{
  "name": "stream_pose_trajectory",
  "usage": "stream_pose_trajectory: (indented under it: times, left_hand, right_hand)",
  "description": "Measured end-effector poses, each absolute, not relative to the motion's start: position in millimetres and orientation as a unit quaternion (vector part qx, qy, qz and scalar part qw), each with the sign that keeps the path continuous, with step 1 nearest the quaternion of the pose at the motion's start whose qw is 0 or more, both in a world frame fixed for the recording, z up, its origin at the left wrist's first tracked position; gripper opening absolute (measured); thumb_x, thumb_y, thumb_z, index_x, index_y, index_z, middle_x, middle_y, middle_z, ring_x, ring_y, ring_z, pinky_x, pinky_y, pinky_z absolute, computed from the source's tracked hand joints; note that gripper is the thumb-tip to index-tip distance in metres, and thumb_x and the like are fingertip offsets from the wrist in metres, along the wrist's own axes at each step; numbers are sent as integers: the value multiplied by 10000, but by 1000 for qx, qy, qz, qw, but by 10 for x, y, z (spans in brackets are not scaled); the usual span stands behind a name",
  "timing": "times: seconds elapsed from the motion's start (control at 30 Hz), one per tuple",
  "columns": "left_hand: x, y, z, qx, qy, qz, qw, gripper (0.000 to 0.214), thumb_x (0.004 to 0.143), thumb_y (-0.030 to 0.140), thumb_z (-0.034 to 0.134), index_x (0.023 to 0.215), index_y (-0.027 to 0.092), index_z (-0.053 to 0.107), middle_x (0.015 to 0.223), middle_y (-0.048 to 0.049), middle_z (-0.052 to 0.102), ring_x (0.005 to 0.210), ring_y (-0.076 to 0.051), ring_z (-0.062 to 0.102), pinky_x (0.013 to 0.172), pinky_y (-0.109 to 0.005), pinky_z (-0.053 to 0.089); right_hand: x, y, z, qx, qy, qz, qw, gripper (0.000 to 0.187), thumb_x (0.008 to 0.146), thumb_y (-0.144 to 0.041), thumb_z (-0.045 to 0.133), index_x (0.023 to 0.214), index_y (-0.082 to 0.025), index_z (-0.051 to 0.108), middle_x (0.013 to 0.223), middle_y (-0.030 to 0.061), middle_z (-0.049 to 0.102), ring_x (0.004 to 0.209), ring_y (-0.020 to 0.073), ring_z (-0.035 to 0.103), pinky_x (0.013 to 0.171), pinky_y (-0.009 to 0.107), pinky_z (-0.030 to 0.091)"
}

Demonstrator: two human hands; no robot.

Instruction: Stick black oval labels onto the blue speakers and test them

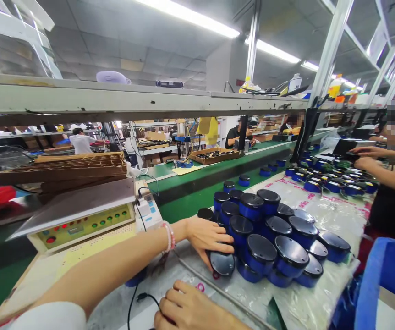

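Gripping a round case (222, 266), left fingers (224, 248) partly hide it; right fingers (175, 297): can't tell.

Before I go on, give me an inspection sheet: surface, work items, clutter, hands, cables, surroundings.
Surface: clear plastic sheeting with pink print.
Work items: round blue cases with black tops, some stacked.
Clutter: blue bin at right; control box with red and green buttons at left.
Hands: left hand touches one case; right hand is curled, a black cable reaching it; both grips unclear.
Cables: that black cable; grey cord or tube across the sheeting.
Surroundings: co-worker's hands at right; green conveyor-like surface beyond the cases.
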State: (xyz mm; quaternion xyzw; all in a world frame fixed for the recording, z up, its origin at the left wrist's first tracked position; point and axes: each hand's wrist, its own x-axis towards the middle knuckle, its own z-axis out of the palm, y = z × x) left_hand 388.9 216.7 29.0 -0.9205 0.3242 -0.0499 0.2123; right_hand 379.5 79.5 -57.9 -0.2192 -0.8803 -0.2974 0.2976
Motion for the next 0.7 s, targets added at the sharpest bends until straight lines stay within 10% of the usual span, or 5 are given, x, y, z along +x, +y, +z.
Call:
stream_pose_trajectory:
  times: [0.47,0.7]
  left_hand:
    - [1935,1786,1372,-929,-23,-257,265,345,951,264,409,1264,127,453,1168,-170,554,1017,-224,544,867,-380,464]
    - [-160,613,1245,-726,-612,-198,243,291,920,387,436,1096,196,568,1080,-79,610,996,-231,593,899,-370,478]
  right_hand:
    - [4187,643,-126,-358,-829,-319,287,315,810,31,390,932,-41,671,723,139,660,670,252,575,676,419,429]
    - [4226,528,50,-402,-820,-383,139,399,685,36,421,931,-124,692,877,179,693,747,347,603,557,436,442]
